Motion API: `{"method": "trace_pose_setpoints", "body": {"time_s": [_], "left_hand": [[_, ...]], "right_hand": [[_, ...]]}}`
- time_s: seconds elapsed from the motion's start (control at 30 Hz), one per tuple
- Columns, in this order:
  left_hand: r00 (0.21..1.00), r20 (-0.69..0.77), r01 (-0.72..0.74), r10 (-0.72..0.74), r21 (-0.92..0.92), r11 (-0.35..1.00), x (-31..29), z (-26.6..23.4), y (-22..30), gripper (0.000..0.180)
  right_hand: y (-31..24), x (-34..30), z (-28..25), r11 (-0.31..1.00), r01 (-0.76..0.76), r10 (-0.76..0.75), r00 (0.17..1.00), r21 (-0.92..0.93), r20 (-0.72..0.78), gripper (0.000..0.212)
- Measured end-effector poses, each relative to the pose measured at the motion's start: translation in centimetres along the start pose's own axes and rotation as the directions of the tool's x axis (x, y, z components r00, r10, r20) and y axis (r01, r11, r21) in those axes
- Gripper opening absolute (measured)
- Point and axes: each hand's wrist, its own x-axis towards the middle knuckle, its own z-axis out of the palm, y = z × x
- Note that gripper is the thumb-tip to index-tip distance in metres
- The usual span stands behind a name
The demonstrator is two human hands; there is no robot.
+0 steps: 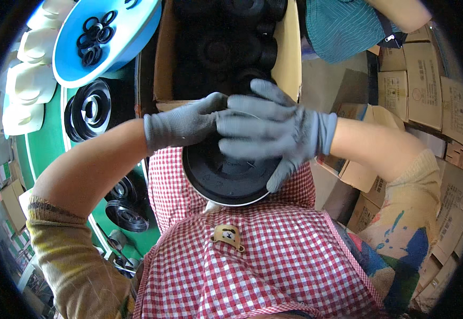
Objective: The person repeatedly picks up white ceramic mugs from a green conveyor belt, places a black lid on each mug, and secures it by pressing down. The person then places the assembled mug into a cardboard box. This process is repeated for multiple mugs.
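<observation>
Disc (231, 173) (black, round, no long axis) lies partly under R hand (279, 127), bodyward of L hand (186, 122). R hand, nearer, overlaps it w/ fingers extended, unclenched; L hand's grip hidden, can't tell.

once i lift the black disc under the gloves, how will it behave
The black disc looks like moulded plastic, so probably stiff. Its smooth-looking face could be slippery under the right hand. Its round outline suggests it may roll on edge.
</observation>
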Motion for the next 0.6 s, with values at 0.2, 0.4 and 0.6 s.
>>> {"method": "trace_pose_setpoints", "body": {"time_s": [0.2,0.4,0.6], "left_hand": [[0.947,0.146,-0.275,0.287,0.830,0.485,7.0,1.9,1.4,0.034],[0.994,0.085,-0.112,0.074,0.674,0.730,2.1,-1.2,3.9,0.038],[0.998,-0.004,-0.048,0.068,0.662,0.748,4.8,0.8,1.4,0.034]], "right_hand": [[-6.6,7.4,2.4,0.972,-0.212,0.230,0.942,-0.096,0.243,0.046],[-1.7,2.6,-2.6,0.999,-0.035,0.032,0.992,0.021,0.118,0.055],[-4.7,5.7,0.6,0.983,-0.176,0.183,0.934,-0.051,0.307,0.055]]}}
